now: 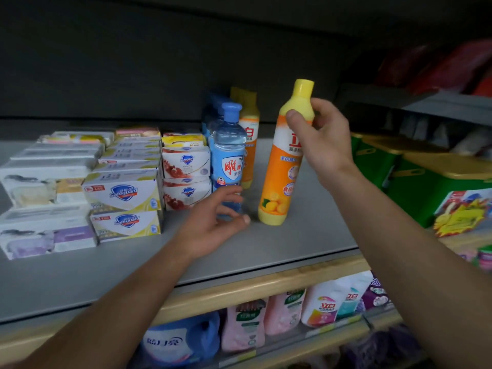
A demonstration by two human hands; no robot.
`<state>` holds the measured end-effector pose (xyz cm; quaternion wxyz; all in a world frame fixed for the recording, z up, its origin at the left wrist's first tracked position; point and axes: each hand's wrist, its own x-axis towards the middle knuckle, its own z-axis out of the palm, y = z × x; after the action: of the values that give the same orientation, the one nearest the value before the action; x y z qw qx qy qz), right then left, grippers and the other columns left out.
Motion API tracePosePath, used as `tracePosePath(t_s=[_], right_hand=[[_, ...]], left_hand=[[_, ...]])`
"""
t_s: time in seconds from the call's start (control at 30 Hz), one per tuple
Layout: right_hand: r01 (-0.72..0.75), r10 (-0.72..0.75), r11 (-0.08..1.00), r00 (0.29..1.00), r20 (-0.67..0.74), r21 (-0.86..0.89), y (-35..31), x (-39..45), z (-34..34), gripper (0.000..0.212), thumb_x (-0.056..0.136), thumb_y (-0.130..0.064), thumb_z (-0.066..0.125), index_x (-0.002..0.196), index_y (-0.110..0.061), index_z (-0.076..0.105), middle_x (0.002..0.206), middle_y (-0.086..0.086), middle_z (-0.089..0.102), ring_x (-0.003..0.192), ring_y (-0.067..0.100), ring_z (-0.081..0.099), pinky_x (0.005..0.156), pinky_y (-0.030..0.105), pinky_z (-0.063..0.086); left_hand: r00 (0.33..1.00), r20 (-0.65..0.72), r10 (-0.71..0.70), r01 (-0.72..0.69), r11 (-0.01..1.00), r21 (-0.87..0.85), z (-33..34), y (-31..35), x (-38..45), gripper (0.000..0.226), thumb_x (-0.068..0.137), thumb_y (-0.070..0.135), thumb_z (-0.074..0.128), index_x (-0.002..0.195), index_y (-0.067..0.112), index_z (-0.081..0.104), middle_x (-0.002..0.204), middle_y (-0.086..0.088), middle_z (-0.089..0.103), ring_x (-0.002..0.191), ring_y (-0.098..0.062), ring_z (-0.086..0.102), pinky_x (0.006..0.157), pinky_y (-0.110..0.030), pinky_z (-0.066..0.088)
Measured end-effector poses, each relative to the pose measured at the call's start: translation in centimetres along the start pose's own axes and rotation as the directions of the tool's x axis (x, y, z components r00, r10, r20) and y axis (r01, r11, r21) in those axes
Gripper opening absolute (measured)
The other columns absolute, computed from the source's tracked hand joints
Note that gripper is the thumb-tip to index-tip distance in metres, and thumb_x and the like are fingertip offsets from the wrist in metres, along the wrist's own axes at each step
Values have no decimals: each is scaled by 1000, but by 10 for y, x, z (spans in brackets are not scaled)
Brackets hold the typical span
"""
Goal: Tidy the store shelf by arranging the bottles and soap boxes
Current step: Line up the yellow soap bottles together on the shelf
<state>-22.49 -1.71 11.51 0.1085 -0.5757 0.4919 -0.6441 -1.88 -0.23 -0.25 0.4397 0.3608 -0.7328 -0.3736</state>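
Observation:
My right hand point(319, 139) pinches the yellow neck of an orange dish-soap bottle point(279, 182), which leans slightly with its base on the grey shelf point(266, 249). To its left stands a clear blue bottle point(229, 155) with a blue cap. My left hand point(213, 222) curves loosely beside that bottle's base, with relaxed fingers in front of it and the thumb to its right. More blue bottles point(213, 110) and another orange bottle point(250, 145) stand behind. Stacked Safeguard soap boxes point(122, 193), red-printed soap boxes point(186, 161) and white soap boxes point(45, 187) fill the shelf's left side.
Green bins with yellow lids point(426, 182) stand on the neighbouring shelf to the right. A wooden strip point(253, 288) edges the shelf front. Below it, detergent bottles and pink refill pouches point(245, 326) line the lower shelf. A dark panel backs the shelf.

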Motion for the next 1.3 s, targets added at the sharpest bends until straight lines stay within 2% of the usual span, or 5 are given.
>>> tracePosePath(t_s=[0.37, 0.63, 0.87, 1.03, 1.3], right_hand=[[-337, 316, 904, 941, 118, 264, -9, -32, 28, 32, 87, -47, 69, 108, -25, 58, 94, -3, 72, 78, 7, 73, 67, 32, 60], [-600, 359, 470, 800, 480, 648, 10, -38, 29, 39, 87, -39, 65, 113, -11, 59, 103, 13, 73, 102, 31, 68, 92, 51, 54], [-359, 358, 853, 931, 77, 378, 7, -37, 37, 33, 77, -50, 72, 95, -26, 59, 70, -10, 72, 71, 10, 74, 58, 30, 57], [-247, 261, 961, 958, -119, 125, 8, -35, 38, 34, 72, -59, 69, 88, -33, 54, 76, -12, 66, 67, -5, 67, 59, 26, 56], [-444, 372, 819, 893, 254, 364, 9, -39, 29, 29, 93, -42, 58, 115, -22, 58, 97, 1, 73, 88, 18, 73, 71, 38, 60]], left_hand=[[970, 241, -35, 144, 880, -453, -3, 5, -10, 60, 68, 22, 79, 123, 24, 52, 94, -12, 67, 68, -32, 67, 54, -38, 54], [797, 604, 15, 526, 475, -706, -19, 9, -11, 95, 60, 40, 86, 133, 1, 39, 85, -19, 64, 51, -25, 61, 45, -24, 51], [904, 386, -182, 400, 675, -620, -12, 6, -6, 54, 66, 33, 76, 116, 20, 62, 109, -14, 69, 79, -27, 68, 53, -34, 55], [997, 54, -48, 53, 995, -87, 2, -1, -6, 72, 61, 51, 78, 125, 34, 52, 117, 7, 62, 103, -13, 64, 75, -38, 59], [922, 348, -168, 353, 731, -584, -12, 2, -8, 45, 79, 32, 64, 119, 13, 58, 103, -19, 69, 72, -30, 69, 50, -35, 54]])
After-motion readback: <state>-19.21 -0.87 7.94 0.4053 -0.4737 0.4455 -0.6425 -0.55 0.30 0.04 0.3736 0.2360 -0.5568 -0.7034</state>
